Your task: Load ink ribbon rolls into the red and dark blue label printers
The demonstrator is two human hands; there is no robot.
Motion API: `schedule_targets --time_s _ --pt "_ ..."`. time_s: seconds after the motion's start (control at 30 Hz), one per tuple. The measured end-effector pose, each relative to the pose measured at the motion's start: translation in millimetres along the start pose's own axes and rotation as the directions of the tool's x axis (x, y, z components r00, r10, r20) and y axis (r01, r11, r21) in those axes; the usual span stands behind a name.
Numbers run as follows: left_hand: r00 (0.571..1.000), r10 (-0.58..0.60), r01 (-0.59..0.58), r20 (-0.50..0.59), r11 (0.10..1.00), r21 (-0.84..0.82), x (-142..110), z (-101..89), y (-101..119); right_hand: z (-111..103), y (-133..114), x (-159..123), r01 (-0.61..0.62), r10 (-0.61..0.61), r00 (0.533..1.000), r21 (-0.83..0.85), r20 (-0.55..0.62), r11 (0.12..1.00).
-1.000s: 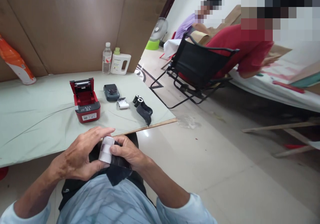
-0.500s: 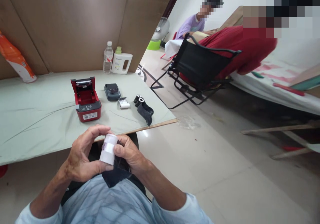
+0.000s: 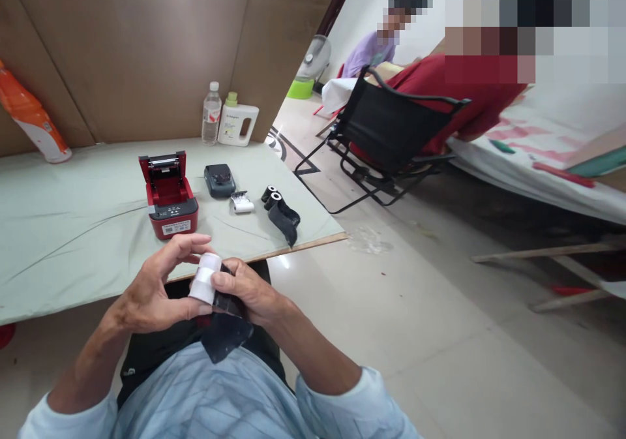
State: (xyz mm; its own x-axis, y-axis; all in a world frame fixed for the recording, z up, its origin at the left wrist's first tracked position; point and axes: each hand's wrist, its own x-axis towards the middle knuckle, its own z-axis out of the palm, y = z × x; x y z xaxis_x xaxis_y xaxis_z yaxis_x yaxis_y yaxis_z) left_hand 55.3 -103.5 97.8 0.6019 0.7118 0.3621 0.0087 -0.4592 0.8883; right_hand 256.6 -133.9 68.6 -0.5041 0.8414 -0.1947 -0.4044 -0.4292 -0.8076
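A small white paper roll [image 3: 202,284] is held tilted over my lap, just off the table's front edge. My left hand [image 3: 151,293] is closed around it, thumb at the lower end and fingers curled at the upper end. On the other side my right hand [image 3: 254,295] grips the roll, its thumb pressed on the white paper. A dark, glossy strip [image 3: 225,338] hangs down from between the hands; where it joins the roll is hidden. Beyond my hands, on the table, stands a red label printer [image 3: 173,220] with its lid raised.
A dark grey device [image 3: 220,181], a small white roll [image 3: 242,202] and black ribbon rolls [image 3: 283,217] lie on the table [image 3: 73,230]. At the back, a clear bottle [image 3: 211,114] and white jug [image 3: 238,124] stand before a cardboard screen [image 3: 161,54]. A person sits in a black chair [image 3: 391,122].
Both hands have moved the white roll slightly up and to the left, tilting it a little more. More of the dark strip shows beside it. The things on the table have not moved.
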Motion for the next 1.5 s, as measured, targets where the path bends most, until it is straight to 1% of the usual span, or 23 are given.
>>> schedule_targets --time_s 0.07,0.1,0.17,0.23,0.3,0.47,0.57,0.67,0.73,0.8,0.83,0.93,1.0,1.07,1.13,1.27,1.37,1.5 --pt "0.996 0.033 -0.050 0.079 0.973 0.226 3 -8.0 9 -3 -2 0 -0.030 0.030 1.000 -0.058 0.006 0.998" --pt "0.991 0.049 -0.084 0.121 0.948 0.307 5 -10.9 13 -4 -2 1 -0.033 0.034 0.999 -0.084 0.002 0.996" --pt "0.982 0.080 -0.139 0.168 0.916 0.377 6 -13.7 17 -6 -1 1 -0.017 0.016 1.000 -0.115 -0.007 0.993" --pt "0.986 0.092 -0.140 0.142 0.916 0.376 6 -12.6 16 -5 2 3 0.021 -0.023 1.000 -0.101 -0.012 0.995" --pt "0.993 0.088 -0.109 0.078 0.939 0.327 3 -9.4 10 -3 7 4 0.057 -0.058 0.998 -0.063 -0.015 0.996" --pt "0.998 0.052 -0.049 -0.024 0.995 0.089 -6 0.8 -3 3 14 4 0.120 -0.120 0.992 -0.016 -0.025 0.993" --pt "0.996 0.019 -0.021 -0.083 0.999 -0.031 -9 9.1 -8 6 14 2 0.133 -0.133 0.990 0.001 -0.047 0.991" --pt "0.992 0.017 -0.037 -0.121 0.986 -0.162 -9 17.7 -13 7 13 0 0.130 -0.129 0.990 0.013 -0.057 0.991" --pt "0.992 0.018 -0.045 -0.127 0.976 -0.214 -9 19.7 -15 6 11 -1 0.121 -0.120 0.991 0.016 -0.051 0.992" --pt "0.995 0.010 -0.029 -0.102 0.982 -0.186 -8 16.3 -14 5 9 -2 0.111 -0.111 0.993 0.008 -0.049 0.994" --pt "0.997 0.007 -0.018 -0.080 0.991 -0.133 -8 12.5 -12 4 9 -2 0.105 -0.105 0.993 -0.002 -0.049 0.994" --pt "1.000 -0.004 0.005 -0.009 0.995 0.104 -7 -1.9 -3 2 8 -1 0.082 -0.085 0.995 -0.049 -0.051 0.995" --pt "1.000 0.002 -0.003 0.006 0.983 0.186 -6 -8.7 0 1 9 0 0.075 -0.078 0.996 -0.057 -0.049 0.996" --pt "1.000 0.017 -0.016 -0.004 0.990 0.144 -5 -10.4 -2 3 10 3 0.080 -0.081 0.995 -0.030 -0.054 0.996" --pt "0.999 0.022 -0.021 -0.036 1.000 0.022 -5 -7.6 -9 4 13 5 0.086 -0.085 0.994 0.015 -0.070 0.996" --pt "0.996 -0.036 0.018 -0.084 0.979 -0.203 -6 1.3 -23 6 17 9 0.071 -0.064 0.993 0.073 -0.095 0.995" --pt "0.993 -0.065 0.036 -0.097 0.960 -0.277 -7 5.8 -29 7 18 11 0.078 -0.071 0.994 0.087 -0.085 0.993" --pt "0.990 -0.078 0.034 -0.120 0.943 -0.330 -5 10.9 -29 7 18 12 0.119 -0.111 0.990 0.089 -0.092 0.989"
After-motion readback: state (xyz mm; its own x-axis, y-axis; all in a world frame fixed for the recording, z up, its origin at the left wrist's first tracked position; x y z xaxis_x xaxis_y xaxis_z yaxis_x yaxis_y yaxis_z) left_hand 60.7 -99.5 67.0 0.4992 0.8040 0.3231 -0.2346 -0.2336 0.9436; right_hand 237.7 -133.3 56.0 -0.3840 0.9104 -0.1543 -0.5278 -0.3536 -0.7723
